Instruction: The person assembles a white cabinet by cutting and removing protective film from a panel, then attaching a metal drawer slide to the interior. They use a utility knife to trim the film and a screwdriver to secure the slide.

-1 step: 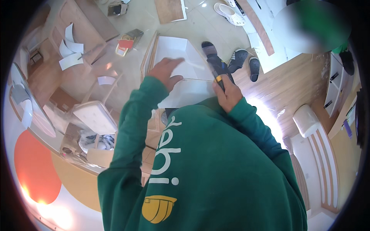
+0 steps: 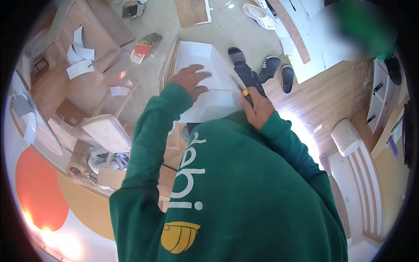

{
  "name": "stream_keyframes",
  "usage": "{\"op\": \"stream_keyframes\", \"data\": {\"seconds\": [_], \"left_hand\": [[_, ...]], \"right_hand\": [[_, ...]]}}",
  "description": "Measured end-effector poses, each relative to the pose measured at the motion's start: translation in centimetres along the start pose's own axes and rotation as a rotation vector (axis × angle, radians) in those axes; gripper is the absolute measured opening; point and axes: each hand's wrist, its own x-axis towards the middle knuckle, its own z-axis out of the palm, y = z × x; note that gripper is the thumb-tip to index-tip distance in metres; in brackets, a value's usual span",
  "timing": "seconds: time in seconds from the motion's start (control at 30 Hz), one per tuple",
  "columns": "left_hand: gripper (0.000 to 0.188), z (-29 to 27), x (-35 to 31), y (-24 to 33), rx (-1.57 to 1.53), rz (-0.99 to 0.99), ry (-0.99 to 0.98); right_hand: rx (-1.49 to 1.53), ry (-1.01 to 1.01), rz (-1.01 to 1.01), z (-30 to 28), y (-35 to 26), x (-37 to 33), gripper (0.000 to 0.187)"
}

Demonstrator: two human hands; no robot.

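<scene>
A white-lined open box [image 2: 192, 56] with wooden edges stands in front of me, its near panel facing my body. Over its left side is my left hand [image 2: 190, 81], fingers spread and holding nothing; I cannot tell whether it touches the box. At the near right corner, my right hand [image 2: 261, 107] is wrapped round a hand tool [image 2: 245, 93] with a black and yellow handle. The tool's narrow, blurred shaft points away along the box's right edge; its exact kind does not show.
Dark shoes [image 2: 269, 67] lie beyond the box's right side, and white clogs [image 2: 260, 16] farther off. A red-and-yellow item [image 2: 142, 49] and curved white offcuts [image 2: 80, 67] lie left. Wooden frames fill the left; a board [image 2: 192, 12] lies ahead.
My left hand's fingers have spread a little more, and the hand has shifted slightly. The tool in my right hand has tilted slightly, its yellow part moving a little left.
</scene>
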Motion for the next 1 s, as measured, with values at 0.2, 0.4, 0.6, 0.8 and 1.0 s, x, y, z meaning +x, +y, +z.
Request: {"op": "stream_keyframes", "data": {"seconds": [0.2,0.4,0.6,0.8,1.0], "left_hand": [[0.021,-0.6,5.0,-1.8,-0.189,-0.268,-0.672],[0.022,1.0,3.8,-4.1,-0.670,-0.346,-0.506],[0.017,-0.1,4.0,-2.0,-0.306,-0.288,-0.532],[0.014,1.2,3.0,-2.0,-0.200,-0.057,-0.326],[0.013,0.6,3.6,-1.7,-0.243,-0.183,-0.440]], "right_hand": [[-0.347,-0.116,-0.103,-0.6,-0.5,-0.2,0.027],[-0.561,-0.287,-0.007,0.0,-3.4,1.0,0.027],[-0.712,-0.363,0.039,1.8,-3.2,2.0,0.026],[-0.784,-0.294,0.036,1.4,-4.5,1.6,0.023],[-0.815,-0.253,-0.048,1.6,-3.4,2.1,0.018]]}}
